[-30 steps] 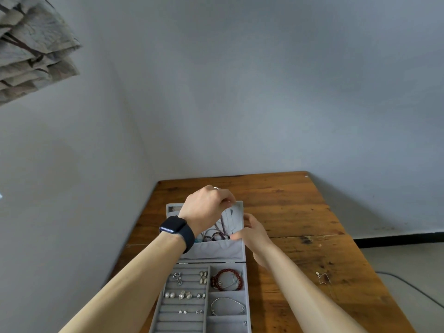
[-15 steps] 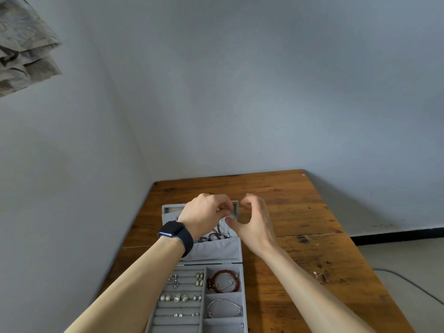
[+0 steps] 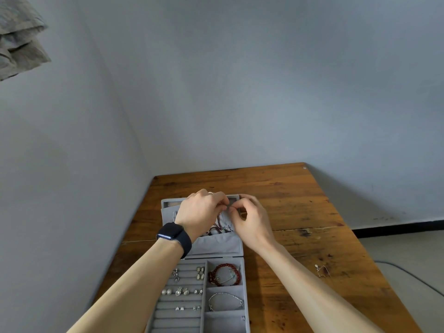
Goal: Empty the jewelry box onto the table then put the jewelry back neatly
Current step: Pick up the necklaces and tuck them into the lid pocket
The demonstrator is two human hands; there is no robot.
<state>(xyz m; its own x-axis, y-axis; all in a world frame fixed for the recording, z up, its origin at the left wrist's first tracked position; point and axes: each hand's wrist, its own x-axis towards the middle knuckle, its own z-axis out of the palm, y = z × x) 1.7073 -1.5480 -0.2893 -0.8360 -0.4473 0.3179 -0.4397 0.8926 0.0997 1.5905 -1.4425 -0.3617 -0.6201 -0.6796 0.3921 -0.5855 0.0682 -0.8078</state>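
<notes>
**Jewelry box: both hands working at the far edge of the lid**

The jewelry box (image 3: 206, 284) lies open on the worktop (image 3: 300, 212), directly in front of the person. Its long axis runs straight away from them, with the tray nearest and the lid (image 3: 216, 246) folded back flat beyond the hinge.

The necklaces (image 3: 219, 227) lie along that same axis. They run from the lid's far edge down towards its fabric pocket.

Contents remaining in the tray:
- a red bracelet (image 3: 224, 273) in the top right compartment;
- a silver bracelet (image 3: 225, 300) in the compartment below it;
- earrings (image 3: 180, 291) on the padded rows to the left.

The left hand (image 3: 200, 212), with a watch (image 3: 174, 233) on its wrist, lies across the lid. The right hand (image 3: 252, 219) is just beside it. The fingers of both are curled into a pinch and meet at the lid's upper edge, apparently on the top end of one necklace. The piece itself is too small to confirm.

Both hands are equally near that anchor point, and the strands trail back from it towards the person. In my judgement, freeing the strand calls for a lift off the far edge.

Emptying has barely begun. One small loose piece (image 3: 322, 270) lies on the worktop, well to the right.
</notes>
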